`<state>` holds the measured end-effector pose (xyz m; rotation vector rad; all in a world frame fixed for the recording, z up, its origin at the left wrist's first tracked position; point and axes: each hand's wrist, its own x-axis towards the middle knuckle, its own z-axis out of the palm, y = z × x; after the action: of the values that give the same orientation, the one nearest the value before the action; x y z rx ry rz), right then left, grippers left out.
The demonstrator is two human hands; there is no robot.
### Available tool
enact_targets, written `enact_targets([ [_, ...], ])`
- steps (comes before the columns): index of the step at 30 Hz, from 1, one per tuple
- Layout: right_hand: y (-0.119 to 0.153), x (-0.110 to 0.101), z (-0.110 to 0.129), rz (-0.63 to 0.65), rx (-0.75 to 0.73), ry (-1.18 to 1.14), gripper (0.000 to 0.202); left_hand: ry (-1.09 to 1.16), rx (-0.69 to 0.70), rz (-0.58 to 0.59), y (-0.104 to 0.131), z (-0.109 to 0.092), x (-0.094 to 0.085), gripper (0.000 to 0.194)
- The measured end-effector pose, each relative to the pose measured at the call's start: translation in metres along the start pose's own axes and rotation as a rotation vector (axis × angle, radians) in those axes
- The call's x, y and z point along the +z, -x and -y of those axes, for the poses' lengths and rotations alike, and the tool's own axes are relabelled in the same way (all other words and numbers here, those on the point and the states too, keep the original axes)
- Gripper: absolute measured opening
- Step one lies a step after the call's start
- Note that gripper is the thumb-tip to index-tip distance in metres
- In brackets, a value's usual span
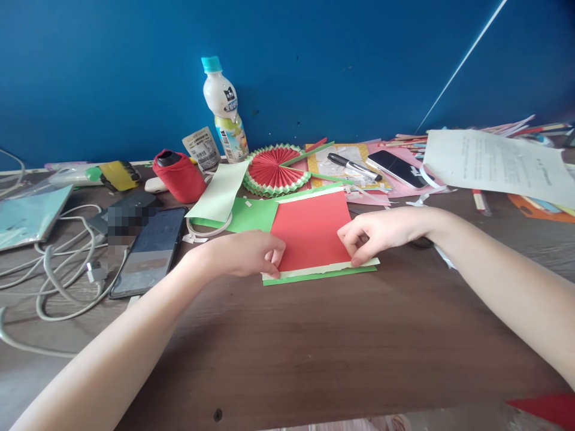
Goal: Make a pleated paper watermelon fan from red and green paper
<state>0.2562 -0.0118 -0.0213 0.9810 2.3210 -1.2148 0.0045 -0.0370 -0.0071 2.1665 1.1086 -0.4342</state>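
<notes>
The left hand (pixel 254 254) and right hand (pixel 372 232), fingers curled, touch the near corners of the red paper (pixel 309 230) on the worktop (pixel 314 347); whether they pinch it is unclear. Best keep the pale strip (pixel 323 267) parallel to the green edge (pixel 323 275), pressing evenly. Beyond lies a pleated fan (pixel 274 173).

Both slender forearms (pixel 135 341) are bare; left hand (pixel 249 254) and right hand (pixel 381 232) likewise.

Just one head-worn cam, looking forward and down from pretty close: hands (pixel 251 252) mid-frame, worktop (pixel 278 347) below, blue wall (pixel 314 66) up top.
</notes>
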Motion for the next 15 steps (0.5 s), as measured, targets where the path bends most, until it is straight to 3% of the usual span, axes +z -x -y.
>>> enact_targets([
  [15, 0.0, -0.0003, 0.0015, -0.004, 0.007, -0.001, 0.032, -0.016, -0.003, 0.003, -0.0004, 0.0013, 0.0003, 0.016],
])
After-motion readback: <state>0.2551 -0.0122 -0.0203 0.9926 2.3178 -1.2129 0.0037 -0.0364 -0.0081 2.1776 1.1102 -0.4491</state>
